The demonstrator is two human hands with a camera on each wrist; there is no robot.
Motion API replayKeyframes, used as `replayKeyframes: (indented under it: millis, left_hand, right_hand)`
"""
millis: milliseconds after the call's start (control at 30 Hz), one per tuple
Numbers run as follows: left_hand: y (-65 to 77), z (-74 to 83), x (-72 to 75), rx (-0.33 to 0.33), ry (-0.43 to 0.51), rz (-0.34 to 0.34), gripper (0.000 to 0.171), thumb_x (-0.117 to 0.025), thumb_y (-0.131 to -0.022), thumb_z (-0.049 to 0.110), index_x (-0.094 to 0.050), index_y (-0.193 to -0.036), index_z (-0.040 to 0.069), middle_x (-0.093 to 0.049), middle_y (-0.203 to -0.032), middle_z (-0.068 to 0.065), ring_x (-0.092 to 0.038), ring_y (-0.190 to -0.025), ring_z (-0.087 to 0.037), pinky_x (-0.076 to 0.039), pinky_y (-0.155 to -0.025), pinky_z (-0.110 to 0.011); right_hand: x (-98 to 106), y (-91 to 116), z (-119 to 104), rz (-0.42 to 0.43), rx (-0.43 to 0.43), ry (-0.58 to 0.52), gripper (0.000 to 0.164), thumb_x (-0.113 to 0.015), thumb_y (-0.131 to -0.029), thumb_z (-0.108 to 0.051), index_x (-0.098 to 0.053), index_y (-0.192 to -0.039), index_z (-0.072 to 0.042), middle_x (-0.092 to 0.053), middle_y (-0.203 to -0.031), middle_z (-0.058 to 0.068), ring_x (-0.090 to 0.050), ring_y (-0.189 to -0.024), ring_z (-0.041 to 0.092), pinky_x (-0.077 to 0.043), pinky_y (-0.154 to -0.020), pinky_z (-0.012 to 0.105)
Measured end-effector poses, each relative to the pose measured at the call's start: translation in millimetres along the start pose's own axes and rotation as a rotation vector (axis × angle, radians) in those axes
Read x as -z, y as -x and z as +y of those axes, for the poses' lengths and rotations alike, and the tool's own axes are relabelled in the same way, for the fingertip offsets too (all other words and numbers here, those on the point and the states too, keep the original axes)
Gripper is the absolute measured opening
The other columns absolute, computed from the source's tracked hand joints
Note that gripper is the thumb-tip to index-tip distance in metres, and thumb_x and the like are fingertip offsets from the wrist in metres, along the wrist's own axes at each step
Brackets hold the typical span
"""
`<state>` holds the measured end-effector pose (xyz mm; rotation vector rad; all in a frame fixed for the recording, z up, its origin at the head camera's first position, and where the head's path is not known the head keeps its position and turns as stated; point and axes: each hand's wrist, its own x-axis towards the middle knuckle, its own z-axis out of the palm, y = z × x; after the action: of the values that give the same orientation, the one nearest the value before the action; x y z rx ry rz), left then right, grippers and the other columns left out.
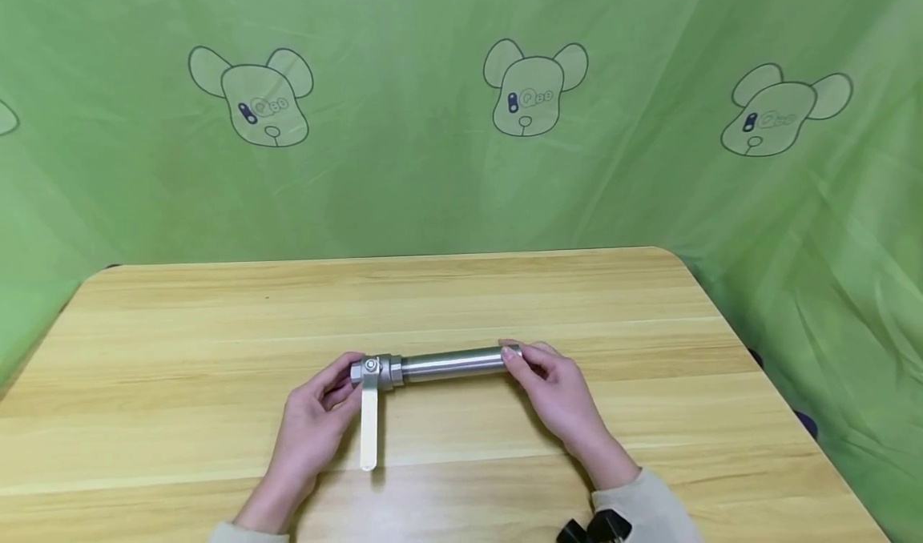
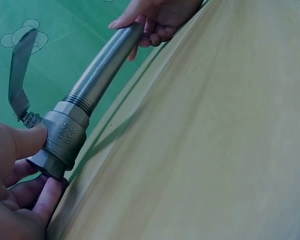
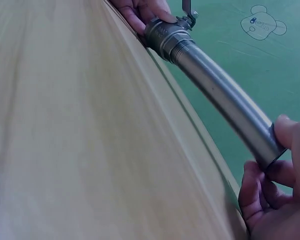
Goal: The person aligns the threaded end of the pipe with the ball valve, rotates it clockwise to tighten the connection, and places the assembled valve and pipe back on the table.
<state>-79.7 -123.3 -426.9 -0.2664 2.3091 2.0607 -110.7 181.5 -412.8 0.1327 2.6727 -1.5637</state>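
Note:
A metal ball valve (image 1: 390,372) with a long flat lever handle (image 1: 369,431) is joined to a shiny steel pipe (image 1: 454,364). Threads show on the pipe where it meets the valve body (image 2: 65,134), which is marked "1000 WOG". My left hand (image 1: 315,419) grips the valve's hexagonal end, thumb on the body and fingers beneath. At the pipe's free end my right hand (image 1: 558,395) pinches the tube between thumb and fingers. The pipe lies nearly level from hand to hand in the head view, and the lever points toward me.
Beneath the hands is a wood-grain table (image 1: 216,327) with rounded far corners. A green curtain (image 1: 404,191) printed with bear-head outlines hangs behind it and along the sides. A black strap or device (image 1: 609,524) sits at the right sleeve.

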Motion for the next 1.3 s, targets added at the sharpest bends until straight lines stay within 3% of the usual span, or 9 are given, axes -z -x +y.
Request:
replayKeyframes:
  millis: [100,200,300,467,600,833,967,1133,1300]
  left_hand:
    - [-0.3,0.1,-0.6,0.0,0.002,0.001,0.051,-0.071,-0.099,-0.003,-0.064,-0.149,0.007,-0.062,-0.151,-0.022,-0.065,-0.135,-0.035,-0.055,-0.101,-0.008]
    - [-0.1,0.5,-0.7,-0.001,-0.008,0.005,0.05,-0.071,-0.1,-0.001,-0.064,-0.149,0.008,-0.062,-0.151,-0.022,-0.065,-0.136,-0.035,-0.054,-0.102,-0.007]
    - [0.4,0.8,-0.4,0.0,-0.025,0.009,0.049,-0.071,-0.101,0.001,-0.064,-0.149,0.009,-0.062,-0.152,-0.021,-0.065,-0.137,-0.035,-0.053,-0.102,-0.006]
    - [1.4,0.1,-0.2,-0.001,-0.039,0.028,0.049,-0.071,-0.101,0.003,-0.064,-0.149,0.01,-0.064,-0.15,-0.021,-0.066,-0.136,-0.034,-0.053,-0.102,-0.006]
    - [4.6,-2.4,-2.7,0.001,-0.045,0.035,0.049,-0.073,-0.1,0.005,-0.064,-0.148,0.011,-0.065,-0.149,-0.02,-0.067,-0.135,-0.033,-0.055,-0.105,-0.012]
    - [8.4,-6.7,-6.0,0.006,-0.049,0.038,0.05,-0.073,-0.101,0.008,-0.063,-0.15,0.011,-0.064,-0.15,-0.021,-0.067,-0.135,-0.034,-0.055,-0.11,-0.019]
    - [6.9,-6.9,-4.4,0.002,-0.053,0.045,0.051,-0.074,-0.101,0.009,-0.062,-0.15,0.012,-0.064,-0.15,-0.021,-0.067,-0.136,-0.033,-0.055,-0.11,-0.019]
    - [5.0,-4.0,-3.7,-0.006,-0.046,0.044,0.051,-0.074,-0.1,0.009,-0.063,-0.15,0.011,-0.064,-0.15,-0.021,-0.067,-0.136,-0.033,-0.055,-0.108,-0.017]
    - [3.1,-0.3,-3.0,-0.008,-0.058,0.05,0.05,-0.073,-0.102,0.009,-0.062,-0.15,0.011,-0.064,-0.15,-0.021,-0.067,-0.136,-0.034,-0.054,-0.11,-0.018]
  right_hand:
    - [-1,-1,0,-0.004,0.003,-0.024,0.045,-0.069,-0.106,-0.042,-0.07,-0.142,-0.014,-0.074,-0.118,0.008,-0.066,-0.1,0.017,-0.058,-0.086,0.023]
    - [-3,-2,0,-0.013,-0.011,-0.111,0.04,-0.069,-0.107,-0.035,-0.071,-0.136,-0.01,-0.073,-0.101,0.012,-0.067,-0.081,0.017,-0.062,-0.069,0.023]
    - [-3,-3,0,-0.021,-0.008,-0.168,0.036,-0.066,-0.109,-0.032,-0.073,-0.13,-0.004,-0.076,-0.093,0.014,-0.069,-0.074,0.015,-0.064,-0.063,0.024]
    - [-2,-2,2,-0.062,0.033,-0.176,0.04,-0.06,-0.112,-0.03,-0.069,-0.141,-0.005,-0.079,-0.094,0.015,-0.072,-0.077,0.014,-0.066,-0.07,0.024]
    - [0,1,5,-0.105,0.056,-0.212,0.047,-0.063,-0.11,-0.02,-0.056,-0.154,-0.009,-0.079,-0.102,0.019,-0.076,-0.084,0.017,-0.068,-0.079,0.026]
    - [2,5,10,-0.098,0.019,-0.249,0.032,-0.068,-0.107,-0.024,-0.063,-0.133,-0.004,-0.081,-0.103,0.019,-0.076,-0.073,0.019,-0.067,-0.064,0.029]
    - [1,3,9,-0.106,0.023,-0.243,0.038,-0.071,-0.106,-0.028,-0.064,-0.135,-0.004,-0.081,-0.104,0.019,-0.076,-0.072,0.019,-0.067,-0.063,0.029]
    - [2,1,8,-0.145,0.017,-0.251,0.05,-0.076,-0.101,-0.015,-0.057,-0.146,-0.004,-0.078,-0.107,0.021,-0.077,-0.08,0.019,-0.068,-0.067,0.029]
    - [2,-2,6,-0.144,-0.005,-0.265,0.041,-0.075,-0.101,-0.013,-0.059,-0.137,-0.002,-0.079,-0.101,0.018,-0.074,-0.071,0.018,-0.065,-0.061,0.027]
